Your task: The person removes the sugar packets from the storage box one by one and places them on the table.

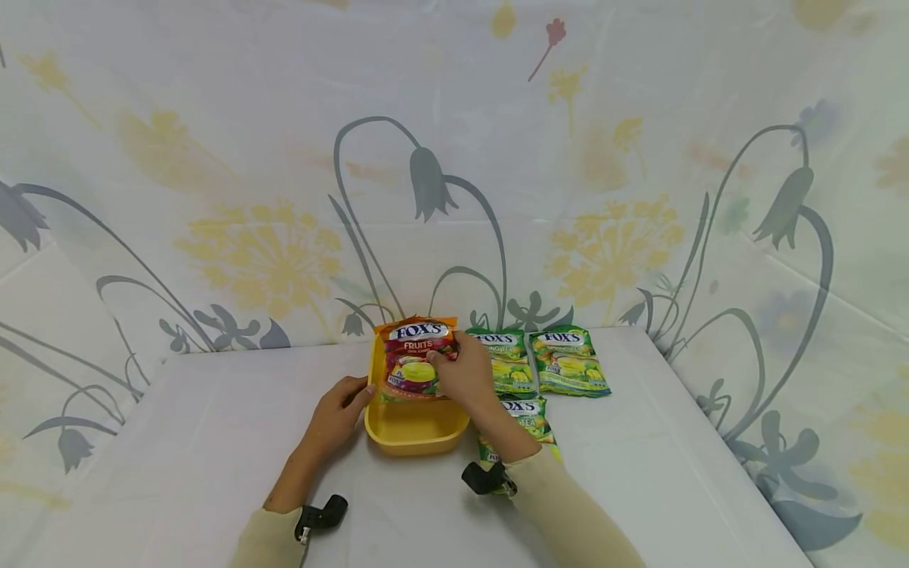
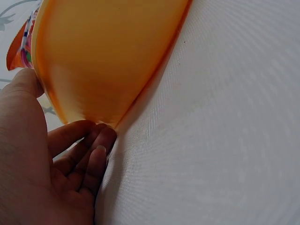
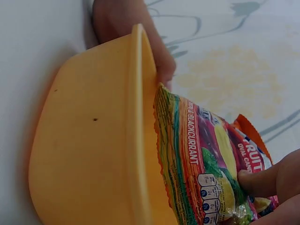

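Note:
A red and orange bag of Fox's fruit candy [image 1: 415, 360] is tilted over the far part of a yellow plastic tub [image 1: 417, 430]. My right hand [image 1: 465, 375] pinches the bag by its right side, with the thumb on the printed front. The right wrist view shows the bag's lower edge [image 3: 171, 154] just over the tub's rim [image 3: 136, 122]. My left hand [image 1: 337, 418] holds the tub's left side; in the left wrist view its thumb [image 2: 28, 82] lies at the rim and the fingers bend against the outer wall. The tub's far end is hidden behind the bag.
Green Fox's candy bags lie right of the tub: one beside my right hand [image 1: 513, 371], another farther right [image 1: 570, 363], and a nearer one [image 1: 533, 414] partly under my right forearm. A flower-printed sheet [image 1: 454, 260] stands behind the white table [image 1: 639, 489].

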{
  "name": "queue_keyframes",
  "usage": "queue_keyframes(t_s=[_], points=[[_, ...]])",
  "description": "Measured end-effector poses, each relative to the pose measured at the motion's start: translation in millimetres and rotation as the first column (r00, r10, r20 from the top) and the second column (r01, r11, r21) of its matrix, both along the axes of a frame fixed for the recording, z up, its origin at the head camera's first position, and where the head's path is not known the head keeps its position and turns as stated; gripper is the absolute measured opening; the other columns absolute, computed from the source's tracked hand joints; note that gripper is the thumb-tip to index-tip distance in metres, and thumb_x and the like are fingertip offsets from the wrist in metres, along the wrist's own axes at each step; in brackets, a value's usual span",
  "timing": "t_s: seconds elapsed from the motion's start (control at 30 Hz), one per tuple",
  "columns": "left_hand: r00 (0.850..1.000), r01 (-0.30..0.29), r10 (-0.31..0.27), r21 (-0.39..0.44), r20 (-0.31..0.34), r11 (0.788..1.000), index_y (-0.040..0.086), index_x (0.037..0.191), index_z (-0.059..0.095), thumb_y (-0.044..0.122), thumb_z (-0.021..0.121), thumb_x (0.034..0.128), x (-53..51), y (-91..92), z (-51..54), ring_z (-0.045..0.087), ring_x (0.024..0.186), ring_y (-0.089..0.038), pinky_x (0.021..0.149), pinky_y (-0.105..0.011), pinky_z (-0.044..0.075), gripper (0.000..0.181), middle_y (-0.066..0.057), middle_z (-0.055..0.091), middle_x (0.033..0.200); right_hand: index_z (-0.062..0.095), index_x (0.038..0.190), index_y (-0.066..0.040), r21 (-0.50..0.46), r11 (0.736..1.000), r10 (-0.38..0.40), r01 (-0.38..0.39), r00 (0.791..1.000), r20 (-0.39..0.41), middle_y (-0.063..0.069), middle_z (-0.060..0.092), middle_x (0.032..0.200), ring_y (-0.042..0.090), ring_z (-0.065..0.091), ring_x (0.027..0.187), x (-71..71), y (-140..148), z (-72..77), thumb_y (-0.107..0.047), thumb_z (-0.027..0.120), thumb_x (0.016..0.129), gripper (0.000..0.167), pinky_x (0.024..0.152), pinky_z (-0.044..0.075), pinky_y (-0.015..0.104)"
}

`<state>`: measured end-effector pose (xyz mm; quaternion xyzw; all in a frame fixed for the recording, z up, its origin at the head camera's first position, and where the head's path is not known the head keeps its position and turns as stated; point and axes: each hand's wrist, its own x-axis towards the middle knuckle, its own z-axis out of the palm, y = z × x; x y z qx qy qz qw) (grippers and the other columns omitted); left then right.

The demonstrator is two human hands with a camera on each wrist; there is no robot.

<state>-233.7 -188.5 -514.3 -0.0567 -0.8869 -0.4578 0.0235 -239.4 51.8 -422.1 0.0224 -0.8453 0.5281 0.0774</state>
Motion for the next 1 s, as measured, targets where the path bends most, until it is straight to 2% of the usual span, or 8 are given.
queue_keyframes(t_s=[0.3,0.5,0.77,1.0], points=[[0.999,0.013,-0.013,0.005,-0.034,1.000,0.001,0.143,0.065,0.037,0.055,0.1110,-0.5,-1.4,-1.0,0.062,0.121,-0.031,0.112,-0.054,0.049,0.049,-0.012,0.068,0.129,0.063,0.138,0.004,-0.036,0.999,0.014,-0.015,1.000,-0.026,0.017,0.073,0.122,0.028,0.072,0.101,16.6,23.7,15.5,-0.020,0.074,0.101,0.045,0.087,0.063,0.043],[1.000,0.013,-0.013,0.009,-0.026,1.000,0.002,0.144,0.064,0.038,0.054,0.1116,0.2,-2.1,-1.2,0.062,0.120,-0.029,0.112,-0.053,0.048,0.049,-0.011,0.068,0.129,0.057,0.145,0.003,-0.095,0.995,0.023,-0.024,1.000,-0.008,0.019,0.071,0.129,0.031,0.072,0.109,26.6,41.9,18.1,-0.017,0.071,0.103,0.048,0.090,0.063,0.044],[0.999,0.007,-0.006,0.009,-0.038,1.000,0.002,0.143,0.065,0.037,0.056,0.1111,1.4,-1.7,-2.0,0.062,0.118,-0.029,0.109,-0.054,0.049,0.048,-0.011,0.069,0.126,0.053,0.147,0.002,-0.109,0.994,0.025,-0.020,0.999,0.045,0.021,0.070,0.130,0.032,0.072,0.110,36.4,65.8,20.4,-0.015,0.067,0.106,0.047,0.091,0.062,0.044],[1.000,0.004,-0.004,0.016,-0.016,1.000,0.004,0.144,0.064,0.037,0.056,0.1110,0.6,-2.4,-0.7,0.062,0.121,-0.030,0.112,-0.052,0.048,0.048,-0.011,0.068,0.128,0.046,0.153,0.001,-0.115,0.993,0.021,-0.013,0.997,0.072,0.023,0.067,0.133,0.033,0.070,0.112,42.1,87.1,18.5,-0.018,0.061,0.109,0.051,0.093,0.062,0.045]])
